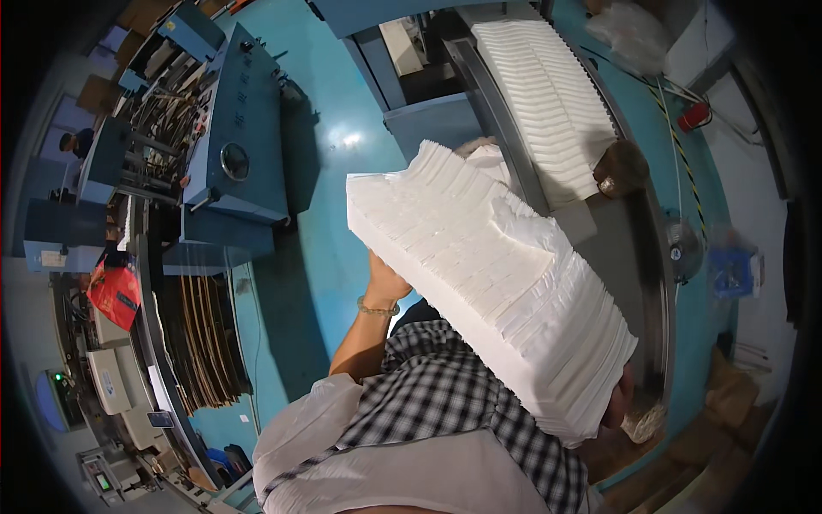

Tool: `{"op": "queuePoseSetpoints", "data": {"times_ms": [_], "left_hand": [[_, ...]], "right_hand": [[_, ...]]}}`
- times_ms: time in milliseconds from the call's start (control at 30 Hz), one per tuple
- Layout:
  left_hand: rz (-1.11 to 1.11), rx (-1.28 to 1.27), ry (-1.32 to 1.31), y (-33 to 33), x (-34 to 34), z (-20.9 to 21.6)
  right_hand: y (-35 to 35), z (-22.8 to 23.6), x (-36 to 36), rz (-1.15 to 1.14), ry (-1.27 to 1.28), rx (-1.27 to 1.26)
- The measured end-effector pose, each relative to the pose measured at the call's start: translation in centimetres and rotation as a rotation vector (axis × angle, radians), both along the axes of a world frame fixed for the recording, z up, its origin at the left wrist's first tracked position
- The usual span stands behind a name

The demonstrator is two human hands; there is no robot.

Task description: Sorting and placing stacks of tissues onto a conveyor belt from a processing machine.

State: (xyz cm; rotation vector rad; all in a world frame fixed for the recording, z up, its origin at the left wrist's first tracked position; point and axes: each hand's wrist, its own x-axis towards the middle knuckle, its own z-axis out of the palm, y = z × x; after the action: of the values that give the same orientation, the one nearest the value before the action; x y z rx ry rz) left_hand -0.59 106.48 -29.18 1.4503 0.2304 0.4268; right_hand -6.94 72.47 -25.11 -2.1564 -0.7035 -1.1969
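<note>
A long, thick stack of folded white tissue paper [514, 283] lies slantwise across my front, held up between my two hands. Its upper face shows many ragged, packed edges, with one loose fold sticking up near the middle. My left hand [388, 281] grips the stack's lower left end from beneath, its fingers partly hidden behind the paper. At the opposite end, my right hand [618, 401] is closed against the stack's right side, and only part of it shows. Both hands bear on the same stack.
Ahead right, a metal trough [638, 257] carries a row of similar folded white tissue [544, 94], with a brown rounded block [622, 169] at its near end. A blue machine [235, 128] stands left. Upright brown cardboard sheets [201, 343] stand at the left bench.
</note>
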Motion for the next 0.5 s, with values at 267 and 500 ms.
{"op": "queuePoseSetpoints", "data": {"times_ms": [267,500], "left_hand": [[0.126,0.319,0.002,3.0,-1.5,-6.3],[-0.244,0.036,0.121,6.9,-0.2,-4.3]], "right_hand": [[9.2,-2.5,4.8,0.142,0.242,0.179],[11.2,-5.5,2.8,0.191,0.71,0.653]]}}
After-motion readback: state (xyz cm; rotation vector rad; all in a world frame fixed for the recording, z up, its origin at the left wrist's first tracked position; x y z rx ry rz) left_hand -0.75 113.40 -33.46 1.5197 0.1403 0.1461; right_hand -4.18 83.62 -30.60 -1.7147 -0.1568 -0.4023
